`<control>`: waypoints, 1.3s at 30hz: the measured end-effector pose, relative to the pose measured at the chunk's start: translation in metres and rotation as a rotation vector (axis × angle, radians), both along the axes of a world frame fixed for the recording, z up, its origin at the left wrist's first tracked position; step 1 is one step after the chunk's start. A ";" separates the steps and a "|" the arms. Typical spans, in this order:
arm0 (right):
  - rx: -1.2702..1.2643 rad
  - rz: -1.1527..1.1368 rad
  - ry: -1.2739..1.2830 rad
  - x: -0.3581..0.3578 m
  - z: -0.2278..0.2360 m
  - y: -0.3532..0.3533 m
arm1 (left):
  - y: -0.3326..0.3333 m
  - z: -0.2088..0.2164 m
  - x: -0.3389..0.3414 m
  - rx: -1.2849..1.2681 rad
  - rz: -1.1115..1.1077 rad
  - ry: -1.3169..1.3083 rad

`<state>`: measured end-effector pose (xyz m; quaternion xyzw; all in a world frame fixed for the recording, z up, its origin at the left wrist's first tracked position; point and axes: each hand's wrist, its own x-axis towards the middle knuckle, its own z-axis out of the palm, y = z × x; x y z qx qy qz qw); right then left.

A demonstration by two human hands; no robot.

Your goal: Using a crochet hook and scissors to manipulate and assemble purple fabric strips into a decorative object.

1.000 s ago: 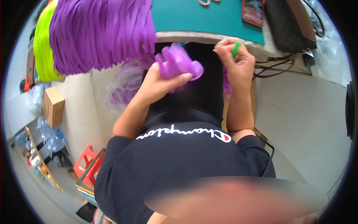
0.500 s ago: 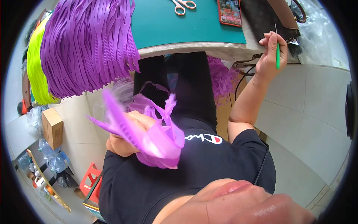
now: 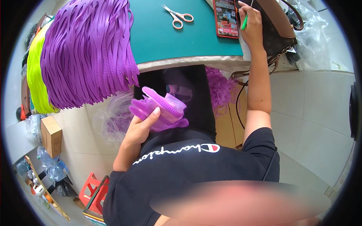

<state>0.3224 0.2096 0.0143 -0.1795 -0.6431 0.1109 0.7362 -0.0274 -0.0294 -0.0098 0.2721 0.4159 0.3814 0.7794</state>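
In front of my body, my left hand (image 3: pixel 140 129) is closed around a folded bundle of purple rubbery straps (image 3: pixel 162 113), its thumb pressed on top. A ribbed band shows along one strap. My right hand (image 3: pixel 252 32) is raised by the table's right side, beside a phone, with its fingers wrapped around a slim green-handled tool (image 3: pixel 245 22). A thin metal tip shows above those fingers. At the left, a thick row of purple ribbed straps (image 3: pixel 88 52) with slotted ends hangs over the table edge. Bright yellow straps (image 3: pixel 34 75) hang beside it.
Scissors (image 3: pixel 177 17) and the red-cased phone (image 3: pixel 227 19) lie on a green mat (image 3: pixel 162 41). A brown bag (image 3: pixel 275 30) sits at the right. Purple scraps (image 3: pixel 220 88) are below the table. A carton (image 3: pixel 51 135) and a red stool (image 3: pixel 92 192) stand at the left.
My left hand has moved away from my chest toward the table, and the purple straps are now folded together. My right hand has gone farther out and left, to beside the phone.
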 end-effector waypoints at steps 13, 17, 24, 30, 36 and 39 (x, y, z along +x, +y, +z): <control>-0.168 -0.737 -0.833 0.029 -0.004 0.016 | 0.013 -0.004 0.009 -0.080 0.042 -0.013; -0.198 -0.716 -0.747 0.032 -0.007 0.012 | 0.020 -0.004 0.006 -0.043 -0.095 -0.178; -0.087 -0.817 -0.691 0.019 -0.001 0.010 | 0.021 0.000 0.008 -0.087 -0.092 -0.069; -0.191 -0.742 -0.819 0.007 0.009 0.011 | 0.022 0.001 0.009 -0.125 -0.050 -0.057; -0.126 -0.853 -0.980 0.017 -0.004 0.018 | 0.022 0.000 0.013 -0.099 -0.059 -0.060; -0.139 -0.877 -1.014 0.015 -0.003 0.017 | 0.022 0.000 0.014 -0.107 -0.034 -0.065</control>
